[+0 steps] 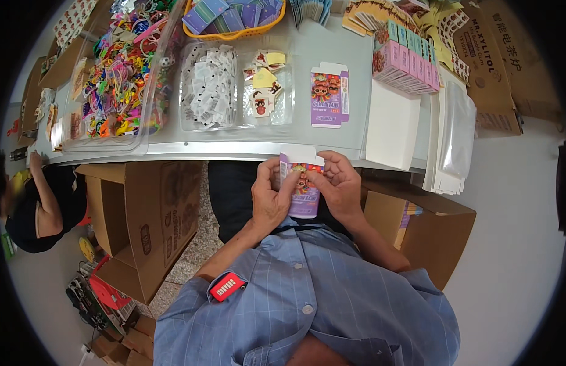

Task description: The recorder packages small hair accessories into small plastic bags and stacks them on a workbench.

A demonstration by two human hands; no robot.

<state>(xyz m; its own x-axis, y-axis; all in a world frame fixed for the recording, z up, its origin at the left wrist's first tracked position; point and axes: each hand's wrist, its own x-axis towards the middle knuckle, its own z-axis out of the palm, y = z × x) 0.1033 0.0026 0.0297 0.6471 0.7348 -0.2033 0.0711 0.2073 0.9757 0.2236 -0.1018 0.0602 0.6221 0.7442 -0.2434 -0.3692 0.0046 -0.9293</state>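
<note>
A small purple carton (304, 207) with cartoon figures is held upright in front of my chest, by the table's front edge. Its white top flap stands up. My left hand (269, 196) grips its left side and my right hand (341, 190) its right side, both thumbs pressing on the front face. The fingers behind it are hidden. Beyond, on the table (234, 135), lies a flat purple carton (328, 100) of the same design. A clear tray (239, 125) to the left holds small white packets (208, 85) and picture cards (263, 108).
A large clear bin (121, 79) of colourful trinkets stands at far left. Behind sits a yellow basket (237, 33) of purple cards. At right, pink cartons (402, 64) line a white box (390, 131). Cardboard boxes (161, 219) stand below the table. Another person (42, 207) works at left.
</note>
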